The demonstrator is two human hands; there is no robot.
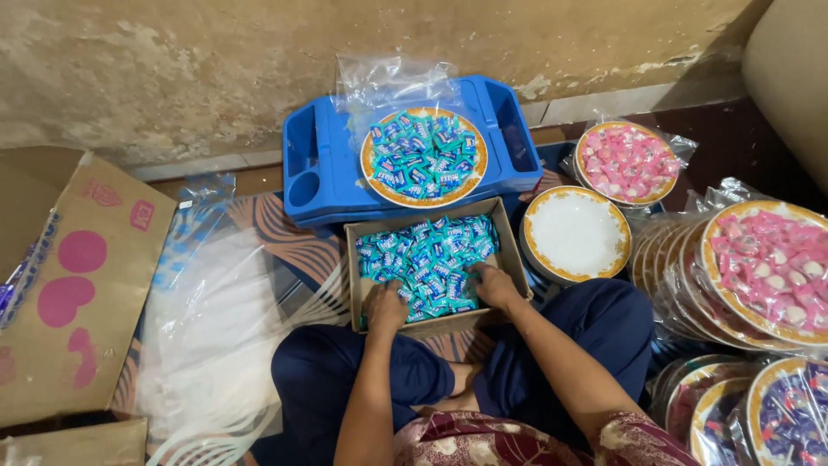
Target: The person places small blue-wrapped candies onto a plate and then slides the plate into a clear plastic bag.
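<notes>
A small open cardboard box sits on the floor between my knees, filled with teal and blue wrapped candies. My left hand digs into the candies at the box's near left corner, fingers curled among them. My right hand reaches into the near right side, fingers down in the pile. Whether either hand has closed on candies is hidden. Behind the box a blue plastic tray carries a gold-rimmed plate heaped with the same candies.
An empty white gold-rimmed plate lies right of the box. Plates of pink candies wrapped in clear film stack at the right, with purple ones below. A large cardboard carton and clear plastic sheets lie left.
</notes>
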